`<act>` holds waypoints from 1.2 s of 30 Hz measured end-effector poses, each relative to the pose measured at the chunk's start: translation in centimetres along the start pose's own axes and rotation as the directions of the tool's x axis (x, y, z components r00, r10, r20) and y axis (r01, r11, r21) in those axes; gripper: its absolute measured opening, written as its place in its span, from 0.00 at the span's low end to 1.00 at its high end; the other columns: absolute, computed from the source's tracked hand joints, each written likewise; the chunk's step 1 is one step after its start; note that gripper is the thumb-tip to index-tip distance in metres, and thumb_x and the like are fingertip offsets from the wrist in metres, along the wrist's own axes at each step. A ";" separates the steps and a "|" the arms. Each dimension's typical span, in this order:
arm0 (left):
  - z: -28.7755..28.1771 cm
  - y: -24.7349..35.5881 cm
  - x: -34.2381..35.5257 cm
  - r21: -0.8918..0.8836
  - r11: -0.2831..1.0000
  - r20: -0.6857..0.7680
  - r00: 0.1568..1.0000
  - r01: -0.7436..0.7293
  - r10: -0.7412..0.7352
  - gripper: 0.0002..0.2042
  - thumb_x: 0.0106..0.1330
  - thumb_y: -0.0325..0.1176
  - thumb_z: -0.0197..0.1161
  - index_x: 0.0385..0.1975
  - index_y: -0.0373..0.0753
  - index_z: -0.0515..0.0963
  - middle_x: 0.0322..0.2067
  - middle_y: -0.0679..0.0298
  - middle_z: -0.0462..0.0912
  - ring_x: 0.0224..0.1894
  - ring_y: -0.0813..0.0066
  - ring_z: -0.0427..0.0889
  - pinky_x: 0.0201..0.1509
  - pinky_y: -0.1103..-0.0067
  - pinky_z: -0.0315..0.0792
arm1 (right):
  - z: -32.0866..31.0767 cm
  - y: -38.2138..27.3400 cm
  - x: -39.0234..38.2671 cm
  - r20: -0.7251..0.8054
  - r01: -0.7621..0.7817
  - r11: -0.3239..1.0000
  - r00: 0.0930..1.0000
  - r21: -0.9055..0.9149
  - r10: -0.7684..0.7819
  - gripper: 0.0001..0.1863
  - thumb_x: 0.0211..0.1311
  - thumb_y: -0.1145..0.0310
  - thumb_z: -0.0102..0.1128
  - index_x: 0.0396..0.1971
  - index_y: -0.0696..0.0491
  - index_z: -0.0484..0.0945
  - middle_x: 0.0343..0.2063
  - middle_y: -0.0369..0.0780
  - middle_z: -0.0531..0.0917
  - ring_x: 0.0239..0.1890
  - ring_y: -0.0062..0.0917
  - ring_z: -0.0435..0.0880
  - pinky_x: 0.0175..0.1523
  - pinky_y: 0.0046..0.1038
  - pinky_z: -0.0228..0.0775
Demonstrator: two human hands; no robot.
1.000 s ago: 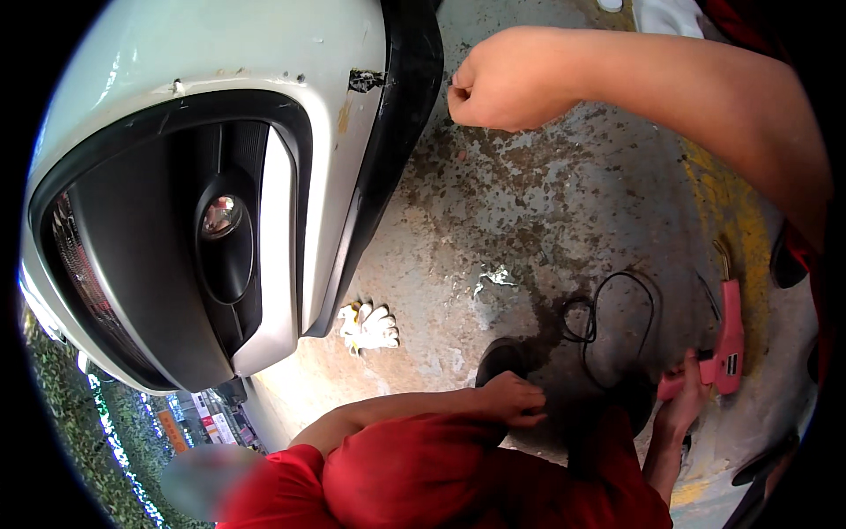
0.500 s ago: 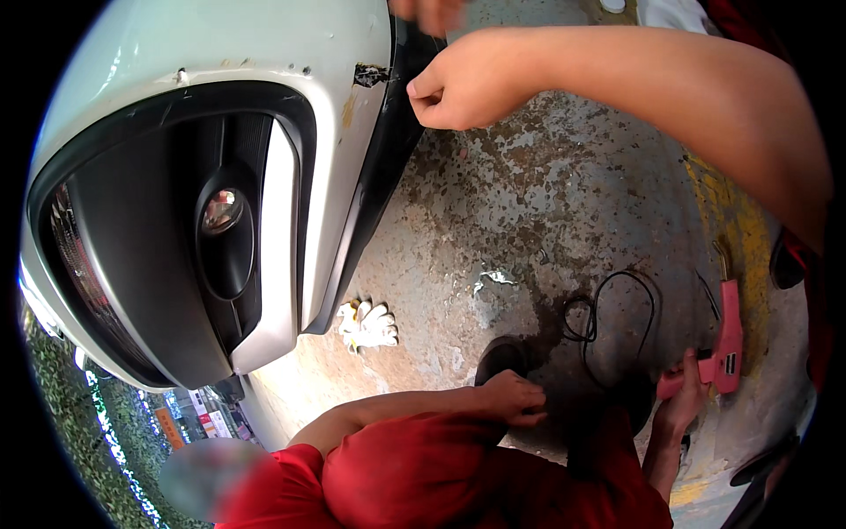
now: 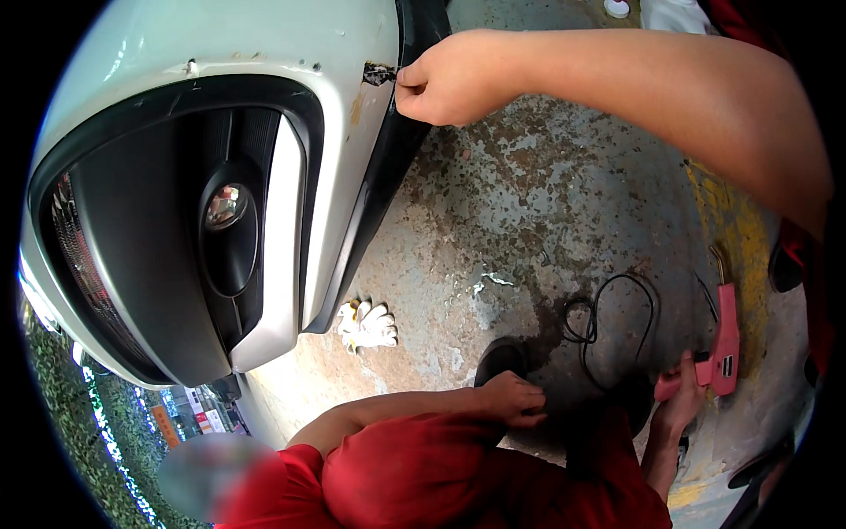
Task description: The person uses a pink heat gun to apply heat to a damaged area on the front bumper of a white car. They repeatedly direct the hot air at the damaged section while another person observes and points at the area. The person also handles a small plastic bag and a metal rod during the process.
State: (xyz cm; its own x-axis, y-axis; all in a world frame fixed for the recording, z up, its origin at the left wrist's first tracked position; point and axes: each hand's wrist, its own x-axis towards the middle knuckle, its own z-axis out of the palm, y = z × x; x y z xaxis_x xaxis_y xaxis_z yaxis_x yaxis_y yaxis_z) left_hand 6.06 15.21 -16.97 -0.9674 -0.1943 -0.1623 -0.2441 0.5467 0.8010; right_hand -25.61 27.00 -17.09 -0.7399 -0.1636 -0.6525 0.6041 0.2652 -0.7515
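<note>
My right hand (image 3: pixel 458 81) reaches in from the right, its fingers curled closed at the black lower edge of the white car bumper (image 3: pixel 211 40). Its fingertips lie next to a dark, ragged damaged patch (image 3: pixel 379 74); whatever they may pinch is too small or hidden to name. Yellowish marks show below the patch. My left hand is out of view. At the bottom, a co-worker in red (image 3: pixel 405 467) rests one hand (image 3: pixel 513 398) near a dark shoe. The co-worker's other hand (image 3: pixel 683 397) grips a pink pistol-shaped tool (image 3: pixel 724 348) with a bent metal tip.
A black cord (image 3: pixel 592 331) lies looped on the worn floor (image 3: pixel 529 203). White gloves (image 3: pixel 367 325) lie by the bumper, and a whitish scrap (image 3: pixel 492 279) is farther right. Near the top right are a round white lid (image 3: pixel 616 8) and white material (image 3: pixel 674 15). Dark shoes (image 3: pixel 784 266) stand at the right.
My right hand has come left, closer to the damaged patch. A blurred hand at the top edge has left the view. The co-worker and the pink tool have barely moved.
</note>
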 end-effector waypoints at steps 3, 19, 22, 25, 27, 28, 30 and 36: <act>-0.1 0.1 0.0 0.011 1.000 0.005 1.000 0.001 -0.001 0.13 0.62 0.40 0.68 0.21 0.47 0.71 0.21 0.68 0.73 0.23 0.67 0.79 0.23 0.72 0.70 | 0.0 0.1 0.0 0.002 -0.002 1.000 1.000 -0.006 0.002 0.11 0.66 0.64 0.66 0.37 0.54 0.76 0.27 0.34 0.73 0.29 0.20 0.73 0.35 0.27 0.69; -0.1 0.0 0.0 0.015 1.000 -0.002 1.000 -0.006 0.006 0.13 0.63 0.40 0.68 0.21 0.47 0.71 0.21 0.69 0.73 0.24 0.68 0.79 0.23 0.72 0.71 | 0.3 0.3 0.0 0.008 -0.013 0.999 1.000 -0.032 0.013 0.12 0.65 0.63 0.67 0.39 0.55 0.76 0.28 0.34 0.74 0.30 0.19 0.73 0.35 0.27 0.69; -0.2 0.1 0.1 0.012 1.000 -0.006 1.000 -0.004 0.004 0.13 0.63 0.40 0.68 0.21 0.47 0.71 0.21 0.68 0.73 0.24 0.67 0.79 0.23 0.72 0.71 | 0.4 0.4 -0.1 0.004 -0.006 0.999 1.000 -0.036 0.007 0.12 0.65 0.63 0.67 0.38 0.54 0.76 0.27 0.34 0.74 0.29 0.20 0.73 0.34 0.26 0.69; -0.3 0.1 0.1 -0.015 1.000 0.002 1.000 -0.006 0.006 0.13 0.63 0.40 0.68 0.21 0.47 0.71 0.21 0.68 0.72 0.24 0.67 0.79 0.23 0.72 0.71 | 0.5 0.6 -0.1 -0.018 0.024 0.999 1.000 -0.031 -0.024 0.12 0.66 0.62 0.67 0.33 0.52 0.75 0.24 0.33 0.73 0.26 0.20 0.73 0.32 0.26 0.68; -0.3 0.1 0.1 -0.009 1.000 -0.001 1.000 -0.005 0.005 0.14 0.63 0.40 0.68 0.21 0.47 0.71 0.21 0.68 0.72 0.23 0.67 0.79 0.23 0.72 0.71 | 0.5 0.7 0.0 -0.011 0.026 0.999 1.000 -0.026 -0.026 0.12 0.66 0.62 0.67 0.33 0.52 0.75 0.24 0.33 0.73 0.26 0.20 0.73 0.32 0.26 0.68; -0.3 0.1 0.1 -0.008 1.000 -0.003 1.000 -0.005 0.005 0.14 0.63 0.40 0.68 0.21 0.47 0.71 0.21 0.68 0.72 0.23 0.67 0.79 0.23 0.71 0.71 | 0.4 0.7 0.0 -0.009 0.027 0.999 1.000 -0.024 -0.028 0.12 0.66 0.62 0.67 0.33 0.52 0.75 0.24 0.33 0.73 0.26 0.20 0.73 0.32 0.26 0.68; -0.3 0.1 0.1 0.003 1.000 -0.002 1.000 -0.005 0.005 0.13 0.63 0.40 0.68 0.21 0.47 0.71 0.21 0.68 0.72 0.24 0.67 0.79 0.23 0.72 0.71 | 0.4 0.7 0.1 -0.008 0.019 1.000 1.000 -0.015 -0.019 0.12 0.66 0.62 0.67 0.33 0.52 0.75 0.24 0.33 0.73 0.26 0.20 0.73 0.32 0.26 0.69; -0.3 0.0 0.1 -0.002 1.000 0.008 1.000 -0.008 0.008 0.13 0.63 0.39 0.68 0.21 0.47 0.71 0.22 0.68 0.73 0.24 0.68 0.79 0.24 0.72 0.71 | 0.5 0.6 0.0 -0.023 0.007 1.000 1.000 -0.009 -0.007 0.11 0.66 0.62 0.67 0.33 0.52 0.75 0.24 0.33 0.73 0.26 0.20 0.74 0.32 0.26 0.69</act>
State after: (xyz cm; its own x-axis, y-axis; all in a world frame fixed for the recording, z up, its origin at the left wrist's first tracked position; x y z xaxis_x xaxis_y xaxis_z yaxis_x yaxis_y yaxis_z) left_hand 6.01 15.00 -16.80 -0.9699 -0.1833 -0.1603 -0.2361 0.5464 0.8035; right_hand -25.08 26.73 -17.55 -0.7507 -0.1431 -0.6449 0.5966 0.2723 -0.7549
